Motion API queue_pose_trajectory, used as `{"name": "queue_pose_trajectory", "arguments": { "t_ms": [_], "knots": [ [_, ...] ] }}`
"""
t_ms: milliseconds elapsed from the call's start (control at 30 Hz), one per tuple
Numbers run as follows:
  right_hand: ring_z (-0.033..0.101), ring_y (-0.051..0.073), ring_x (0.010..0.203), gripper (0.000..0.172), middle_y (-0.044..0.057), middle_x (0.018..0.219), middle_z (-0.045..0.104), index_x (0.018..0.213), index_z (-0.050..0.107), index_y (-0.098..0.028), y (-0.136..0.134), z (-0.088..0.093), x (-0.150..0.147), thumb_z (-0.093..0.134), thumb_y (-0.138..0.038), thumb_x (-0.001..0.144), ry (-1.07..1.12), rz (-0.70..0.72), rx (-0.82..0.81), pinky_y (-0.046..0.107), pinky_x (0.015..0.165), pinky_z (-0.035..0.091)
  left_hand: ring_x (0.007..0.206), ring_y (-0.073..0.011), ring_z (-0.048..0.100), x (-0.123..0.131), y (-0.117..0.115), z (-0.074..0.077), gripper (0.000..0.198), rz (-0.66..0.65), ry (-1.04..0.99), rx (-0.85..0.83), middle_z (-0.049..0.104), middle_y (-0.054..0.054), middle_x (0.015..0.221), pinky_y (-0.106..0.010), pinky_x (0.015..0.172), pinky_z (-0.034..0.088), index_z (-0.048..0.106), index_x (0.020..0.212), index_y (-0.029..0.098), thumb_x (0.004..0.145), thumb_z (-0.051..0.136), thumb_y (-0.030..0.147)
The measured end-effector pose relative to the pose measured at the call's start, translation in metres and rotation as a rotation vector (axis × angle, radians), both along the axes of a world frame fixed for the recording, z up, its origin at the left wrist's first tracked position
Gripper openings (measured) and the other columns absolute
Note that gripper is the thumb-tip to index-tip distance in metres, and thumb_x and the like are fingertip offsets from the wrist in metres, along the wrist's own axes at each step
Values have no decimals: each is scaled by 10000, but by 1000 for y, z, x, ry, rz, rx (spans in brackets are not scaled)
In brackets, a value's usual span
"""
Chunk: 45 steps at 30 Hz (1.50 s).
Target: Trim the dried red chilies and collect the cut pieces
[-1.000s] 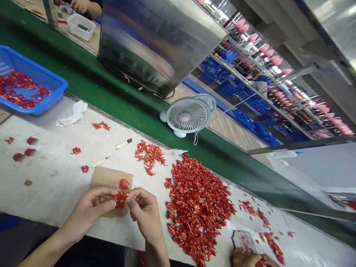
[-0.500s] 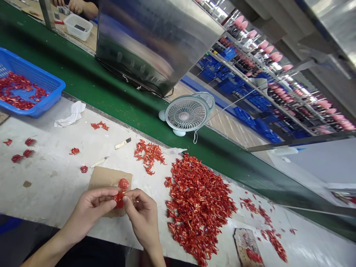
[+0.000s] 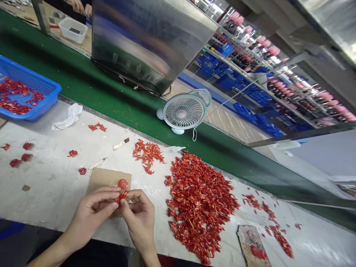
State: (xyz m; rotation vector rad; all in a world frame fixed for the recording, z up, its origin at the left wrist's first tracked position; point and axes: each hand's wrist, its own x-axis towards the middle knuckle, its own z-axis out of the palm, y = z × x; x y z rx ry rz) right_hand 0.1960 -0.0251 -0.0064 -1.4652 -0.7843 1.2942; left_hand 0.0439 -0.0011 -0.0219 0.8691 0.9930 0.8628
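White worktable [image 3: 41, 193] is running beside a green conveyor belt [image 3: 111, 107], a heap of crinkled red pieces [image 3: 200, 207] lying right of the hands. Left hand [image 3: 90, 215] and right hand [image 3: 139, 218] are pinching a red scrap [image 3: 121, 198] above a cardboard square [image 3: 107, 181]; a slipping pinch could drop it toward the nearby table edge.

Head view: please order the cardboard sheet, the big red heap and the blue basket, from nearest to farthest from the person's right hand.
From the right hand:
1. Cardboard sheet, just left.
2. Red heap, right.
3. Blue basket, far upper left.
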Motion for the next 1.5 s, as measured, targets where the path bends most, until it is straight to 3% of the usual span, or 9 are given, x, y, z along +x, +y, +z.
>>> {"name": "queue_pose_trajectory", "arguments": {
  "t_ms": [300,467,533,667,867,1133,1233,1333,1500],
  "knots": [
    [522,104,582,285,-55,761,581,877,413,-264,2,-3,17,697,-286,861,-5,-98,99,188,493,390,1247,-286,623,4,2,2,219,10,239,224,667,-71,1333,-400,1047,538,791,1080,307,901,667,330],
    [606,155,688,350,-29,823,612,954,425,-272,-13,-13,100,732,-332,796,-392,-409,82,239,565,449,1242,-336,576,-43,36,-8,355,176,850,563,626,-93,1336,-466,1141,408,707,1217,279,880,652,374],
    [617,179,749,372,-8,858,620,962,437,-257,-22,-18,141,734,-344,757,-603,-551,19,280,639,476,1241,-395,550,-61,50,-16,466,71,1035,602,635,-143,1309,-543,1115,393,626,1324,215,912,583,426],
    [605,203,736,391,-16,803,591,945,460,-236,-39,-24,204,734,-373,703,-927,-710,-164,340,710,472,1131,-409,600,-78,62,-28,516,-80,1174,523,707,-129,1139,-544,978,484,554,1379,182,958,450,461],
    [603,230,737,361,24,834,636,1013,570,-202,-47,-19,222,690,-439,769,-1154,-759,-266,386,755,450,1040,-293,708,-82,55,-19,457,78,970,223,740,-6,1152,-398,929,553,568,1264,277,890,589,539],
    [642,236,880,295,116,1048,687,1096,677,-182,5,-33,145,592,-401,918,-919,-144,45,329,680,522,993,-241,723,-75,46,-9,324,152,449,47,787,-50,1039,-277,886,592,711,860,232,722,816,505],
    [585,277,1142,317,143,1258,619,1222,652,-209,36,-44,122,544,-286,934,-1010,69,187,414,877,540,1049,-258,706,-66,43,-10,286,139,397,72,783,-68,1071,-305,926,586,752,865,238,741,806,490],
    [500,298,1278,365,148,1348,571,1275,647,-205,62,-51,112,522,-219,932,-1122,189,252,505,1096,417,1060,-275,700,-62,39,-9,302,152,415,79,787,-75,1065,-350,968,573,782,893,243,752,790,510],
    [589,298,1124,285,160,1191,642,1117,716,-164,72,-51,109,498,-190,935,-1128,284,234,494,1036,473,964,-257,724,-71,35,-11,315,194,390,54,791,-59,1034,-314,867,617,787,933,250,738,812,496]
  ]
}}
